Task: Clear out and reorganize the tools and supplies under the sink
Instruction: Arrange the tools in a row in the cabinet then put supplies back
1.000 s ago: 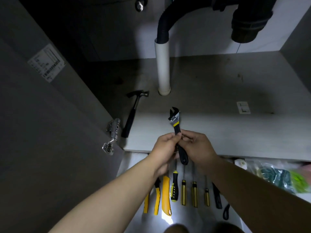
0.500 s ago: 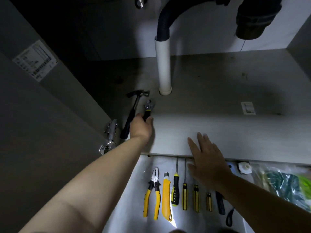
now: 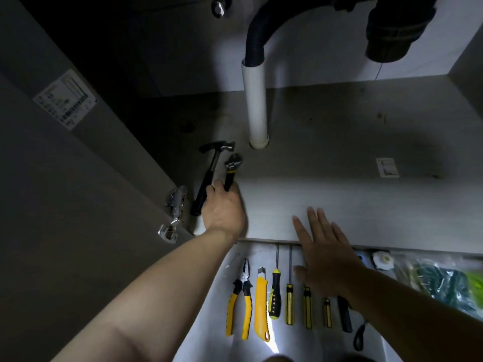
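Under the sink, your left hand (image 3: 224, 210) curls its fingers round the handle of the wrench (image 3: 233, 166), which points toward the white pipe (image 3: 254, 100), just beside the hammer (image 3: 209, 176) on the cabinet floor (image 3: 339, 152). Your right hand (image 3: 326, 254) is flat, fingers straight and spread, above the screwdrivers (image 3: 289, 304).

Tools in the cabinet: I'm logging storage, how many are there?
2: the hammer at the left, and the wrench just right of it, gripped by the left hand. Darkness farther back may hide more.
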{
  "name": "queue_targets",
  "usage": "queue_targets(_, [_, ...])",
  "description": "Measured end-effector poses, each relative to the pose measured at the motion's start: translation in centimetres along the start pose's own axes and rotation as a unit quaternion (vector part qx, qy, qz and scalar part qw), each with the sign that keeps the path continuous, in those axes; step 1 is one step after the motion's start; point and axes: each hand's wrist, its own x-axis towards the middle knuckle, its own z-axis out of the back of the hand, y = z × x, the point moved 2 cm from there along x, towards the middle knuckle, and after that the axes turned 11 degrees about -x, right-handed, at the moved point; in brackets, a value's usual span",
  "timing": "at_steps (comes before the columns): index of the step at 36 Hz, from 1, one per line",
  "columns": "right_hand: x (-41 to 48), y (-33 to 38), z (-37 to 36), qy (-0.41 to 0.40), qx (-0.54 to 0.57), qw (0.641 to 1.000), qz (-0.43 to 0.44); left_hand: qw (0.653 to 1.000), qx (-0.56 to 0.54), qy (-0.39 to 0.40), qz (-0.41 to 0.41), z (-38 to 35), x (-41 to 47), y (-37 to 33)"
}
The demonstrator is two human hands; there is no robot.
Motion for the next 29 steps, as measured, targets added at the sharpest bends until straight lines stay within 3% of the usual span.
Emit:
queue_targets(23, [-0.9, 0.4, 0.0, 0.004, -0.030, 1.000, 0.002, 1.000, -0.009, -0.012, -0.015, 0.0, -1.3, 1.5])
queue_targets(29, [-0.3, 0.2, 1.0, 0.044, 0.015, 0.999, 0.000, 0.984, -0.094, -0.036, -0.146, -0.1, -6.7, 2.1])
